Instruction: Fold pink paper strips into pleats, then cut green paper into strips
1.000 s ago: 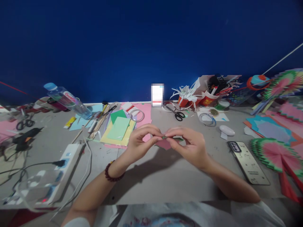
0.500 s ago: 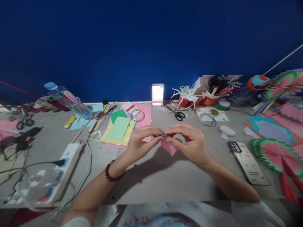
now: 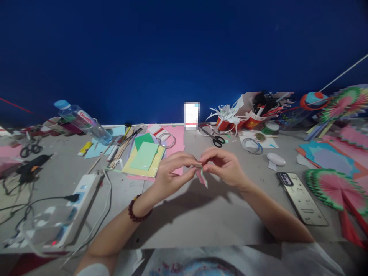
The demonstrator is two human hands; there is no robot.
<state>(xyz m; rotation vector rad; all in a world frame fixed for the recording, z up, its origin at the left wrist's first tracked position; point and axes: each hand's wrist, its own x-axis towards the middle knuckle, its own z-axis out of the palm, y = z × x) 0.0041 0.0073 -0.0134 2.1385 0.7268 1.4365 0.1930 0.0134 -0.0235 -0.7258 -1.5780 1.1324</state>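
Pinkish paper (image 3: 202, 179) is pinched by left grip (image 3: 172, 173) and right grip (image 3: 227, 168); scissors (image 3: 214, 137) are seen beyond, a phone (image 3: 302, 197) rightward.

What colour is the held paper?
The paper is pink with green edging; head view shows it best.

Light on the worktop (image 3: 207, 230) is moderate and even, apparently from overhead, laying soft-edged dark shadows below the left hand (image 3: 174, 172) and right hand (image 3: 225, 168). The blue wall (image 3: 184, 50) deepens toward black at the upper corners. 1 white rectangle (image 3: 191, 115) glares, broken into coarse pixels. The pinched paper (image 3: 202, 179) lacks crisp detail; wide-angle distortion stretches both side edges.
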